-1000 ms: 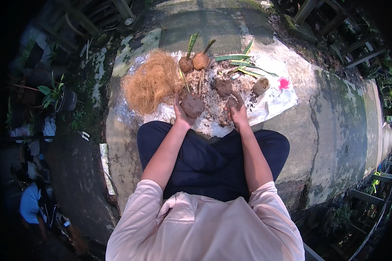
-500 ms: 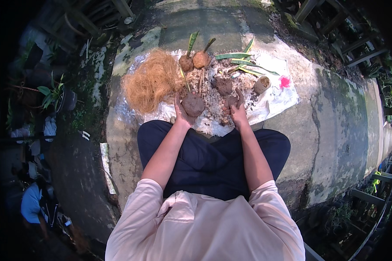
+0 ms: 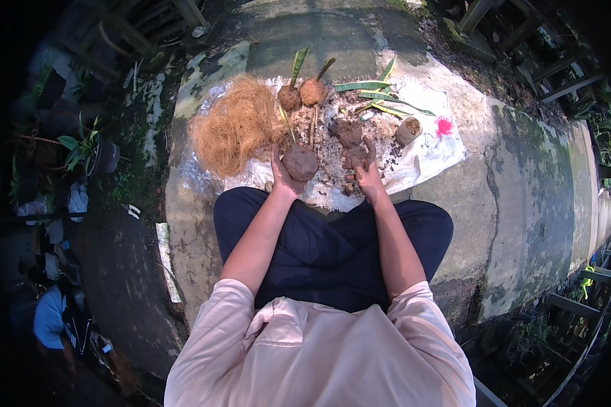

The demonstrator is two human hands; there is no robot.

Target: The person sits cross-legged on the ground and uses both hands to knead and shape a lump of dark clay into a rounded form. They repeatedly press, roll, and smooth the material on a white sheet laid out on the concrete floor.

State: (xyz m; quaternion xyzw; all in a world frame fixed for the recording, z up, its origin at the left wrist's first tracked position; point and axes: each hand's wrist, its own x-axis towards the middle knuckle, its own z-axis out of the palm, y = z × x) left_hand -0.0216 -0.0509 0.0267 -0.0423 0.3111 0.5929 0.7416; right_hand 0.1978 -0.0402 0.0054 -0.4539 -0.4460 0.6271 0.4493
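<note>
My mud-smeared left hand (image 3: 283,178) cups a dark ball of wet soil (image 3: 300,163) from its left and lower side. A slim yellow-edged snake plant leaf (image 3: 287,123) stands up from that ball. To the right, the fingers of my muddy right hand (image 3: 368,175) curl round a small clump of mud (image 3: 353,160). Just beyond it lies a larger heap of mud (image 3: 347,132), close to the clump. Two finished-looking round balls, a brown one (image 3: 290,99) and an orange-brown fibre one (image 3: 313,92), each with a leaf upright, sit farther away.
Loose coconut fibre (image 3: 231,129) is piled at the left of a white sack sheet (image 3: 427,152) strewn with soil crumbs. Cut snake plant leaves (image 3: 380,91), a small round container (image 3: 408,131) and pink string (image 3: 444,126) lie on the right. Another person (image 3: 51,319) is at lower left.
My right hand has tipped its mud clump slightly away from me and left, toward the larger heap. My left hand and the soil ball have barely moved.
</note>
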